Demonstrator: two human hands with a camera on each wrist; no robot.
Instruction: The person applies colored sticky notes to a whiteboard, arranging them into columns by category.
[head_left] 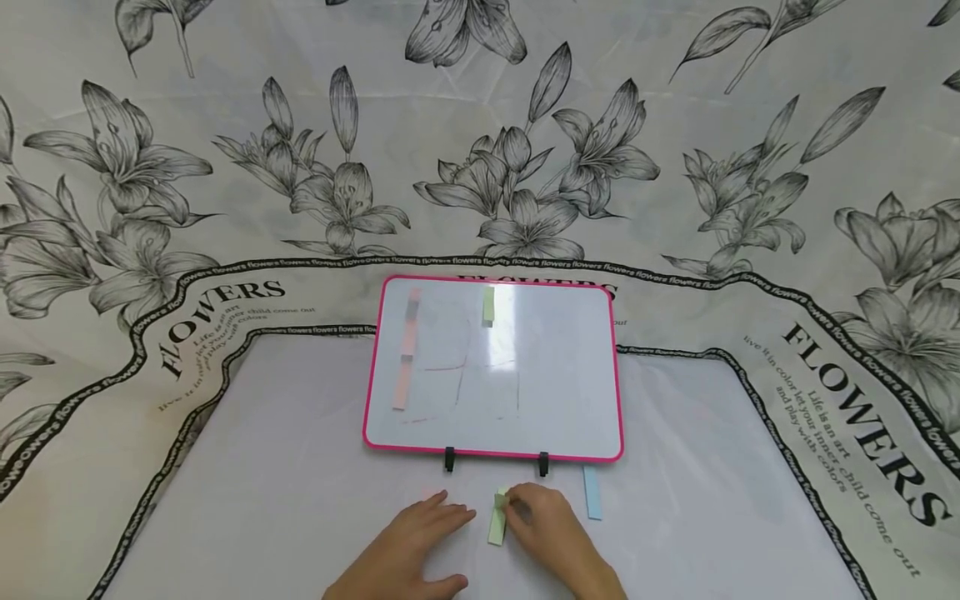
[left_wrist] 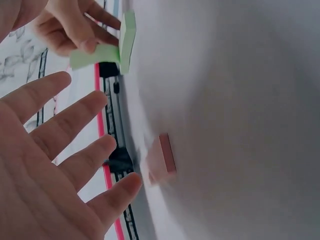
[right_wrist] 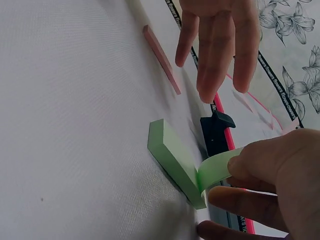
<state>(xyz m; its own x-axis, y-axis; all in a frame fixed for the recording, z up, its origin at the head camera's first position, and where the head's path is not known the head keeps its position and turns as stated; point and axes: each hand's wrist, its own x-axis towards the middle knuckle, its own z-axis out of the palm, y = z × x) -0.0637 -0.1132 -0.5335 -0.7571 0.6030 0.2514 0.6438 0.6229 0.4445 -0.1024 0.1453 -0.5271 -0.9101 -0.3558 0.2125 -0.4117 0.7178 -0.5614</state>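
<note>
A pad of narrow green sticky notes [head_left: 496,532] lies on the white cloth below the whiteboard [head_left: 566,375]. My right hand [head_left: 551,529] pinches the top note [right_wrist: 217,169] between thumb and fingers. That note curls up from the pad, its lower end still joined to it in the right wrist view. To the left of the pad, my left hand [head_left: 412,546] hovers with fingers spread, holding nothing. Near its fingertips is a pink sticky-note pad [left_wrist: 167,152], mostly hidden by that hand in the head view.
On the pink-framed whiteboard are a column of pink strips [head_left: 409,337], one green strip [head_left: 488,307] and faint marker lines. Two black stand feet [head_left: 449,459] jut from its lower edge. A blue sticky-note pad [head_left: 592,493] lies right of my right hand. Flower-printed fabric [head_left: 525,167] rises behind.
</note>
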